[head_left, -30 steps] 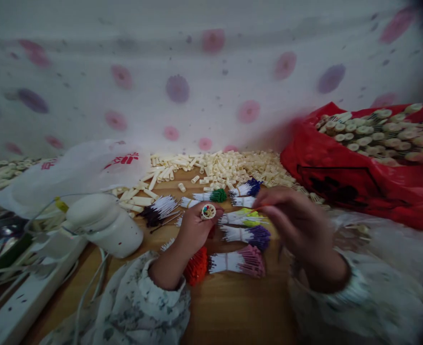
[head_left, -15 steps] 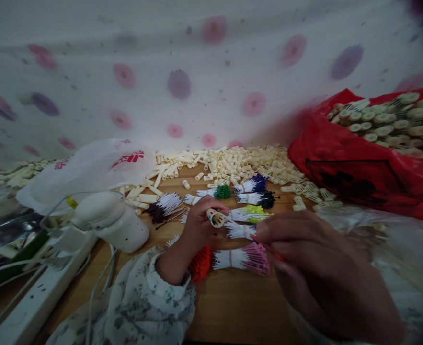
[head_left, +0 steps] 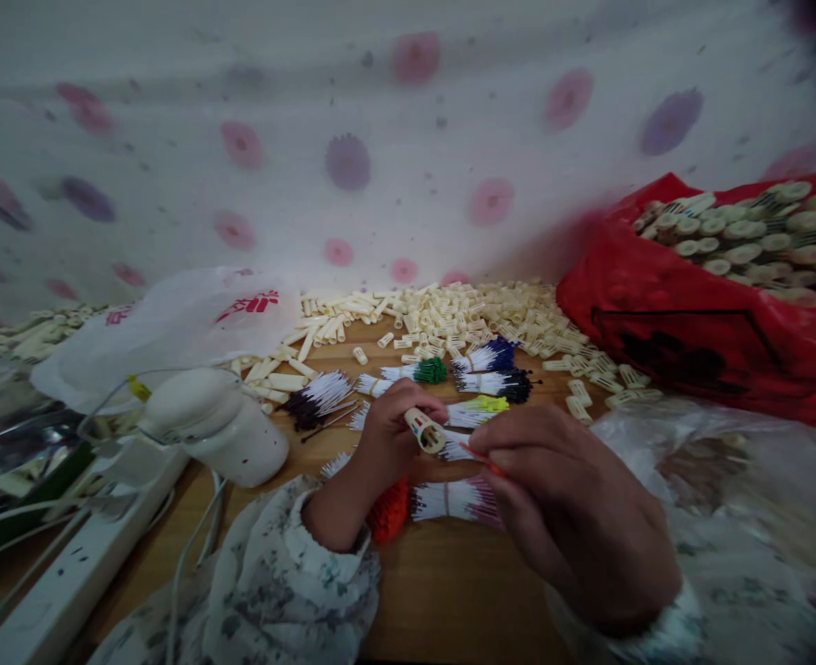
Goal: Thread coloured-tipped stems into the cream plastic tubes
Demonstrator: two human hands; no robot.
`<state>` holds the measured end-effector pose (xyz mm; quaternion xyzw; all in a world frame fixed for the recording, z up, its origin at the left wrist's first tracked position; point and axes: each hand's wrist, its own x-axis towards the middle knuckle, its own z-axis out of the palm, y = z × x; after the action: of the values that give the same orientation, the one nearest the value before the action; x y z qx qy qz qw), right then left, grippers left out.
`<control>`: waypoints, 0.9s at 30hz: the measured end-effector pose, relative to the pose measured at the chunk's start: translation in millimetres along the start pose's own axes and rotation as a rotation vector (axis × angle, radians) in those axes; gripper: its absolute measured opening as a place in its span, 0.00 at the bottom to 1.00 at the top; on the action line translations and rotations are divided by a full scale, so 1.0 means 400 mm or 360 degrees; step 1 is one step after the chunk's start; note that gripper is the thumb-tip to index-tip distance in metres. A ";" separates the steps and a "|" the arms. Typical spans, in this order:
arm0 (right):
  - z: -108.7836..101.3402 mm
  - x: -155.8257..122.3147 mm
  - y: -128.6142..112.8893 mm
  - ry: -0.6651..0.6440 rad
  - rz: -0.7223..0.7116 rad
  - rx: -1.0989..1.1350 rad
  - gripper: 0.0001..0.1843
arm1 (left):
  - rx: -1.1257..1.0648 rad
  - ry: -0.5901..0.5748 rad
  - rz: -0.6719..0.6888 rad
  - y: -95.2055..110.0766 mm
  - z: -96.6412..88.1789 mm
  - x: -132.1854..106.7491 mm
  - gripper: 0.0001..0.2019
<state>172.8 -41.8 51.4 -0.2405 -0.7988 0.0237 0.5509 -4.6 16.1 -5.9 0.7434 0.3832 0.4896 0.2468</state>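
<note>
A: Edges first. Where is there room?

B: The bare wooden table [head_left: 449,582] shows only in a strip near the body. Behind the hands, the cream tube pile [head_left: 463,319] runs up to the flowered cloth [head_left: 345,162]. The red bag [head_left: 691,342] closes the right side, with a clear plastic bag [head_left: 712,462] slumped just below it. To the left are a white bag [head_left: 172,328] and a white round device [head_left: 206,429].

A: And between the hands?

B: It is tight. The pink bundle [head_left: 449,499] lies under the gap and the red bundle [head_left: 388,510] is against the left wrist. The yellow-green bundle [head_left: 487,405], black bundle [head_left: 515,383], blue bundle [head_left: 494,354] and green bundle [head_left: 430,371] fan out just behind.

A: What is the left hand doing?

B: The left hand [head_left: 386,443] is held above the table, fingers curled round a cream tube [head_left: 425,431]. The tube's long axis slants from upper left down to lower right, with the free end sticking out toward the other hand. Coloured specks show on it near the thumb.

A: And the right?

B: The right hand [head_left: 566,508] has its fingertips pinched on a thin red stick [head_left: 477,457]. The stick lies roughly in line with the tube, its tip aimed at the tube's free end and just beside it. I cannot tell whether they touch, as the picture is blurred there.
</note>
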 end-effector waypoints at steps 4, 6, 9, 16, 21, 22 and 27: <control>0.019 -0.013 0.005 0.0107 0.0139 0.0112 0.15 | 0.0036 0.0017 -0.0054 -0.005 -0.002 0.001 0.03; 0.026 -0.019 0.010 0.0159 0.0162 0.0135 0.16 | 0.0052 0.0026 -0.0022 -0.007 -0.003 0.003 0.04; 0.037 -0.024 0.026 0.0193 0.0140 0.0120 0.16 | 0.0084 0.0038 0.0036 -0.010 -0.006 0.005 0.08; 0.054 -0.026 0.071 0.0131 0.0095 -0.0182 0.08 | 0.0216 -0.0077 0.0135 -0.016 -0.022 -0.003 0.30; 0.057 -0.039 0.081 0.0115 0.0152 -0.0248 0.08 | 0.0327 -0.0024 0.0193 -0.013 -0.022 -0.006 0.28; 0.058 -0.041 0.082 0.0126 0.0175 -0.0249 0.07 | 0.0352 -0.0004 0.0195 -0.013 -0.020 -0.006 0.28; 0.066 -0.040 0.086 0.0180 0.0293 -0.0215 0.06 | 0.0458 0.0145 0.0260 -0.019 -0.014 -0.009 0.27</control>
<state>165.8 -11.9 16.9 -0.3504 -0.7408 0.0067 0.5730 -12.9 17.7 -11.1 0.7767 0.3985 0.4814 0.0794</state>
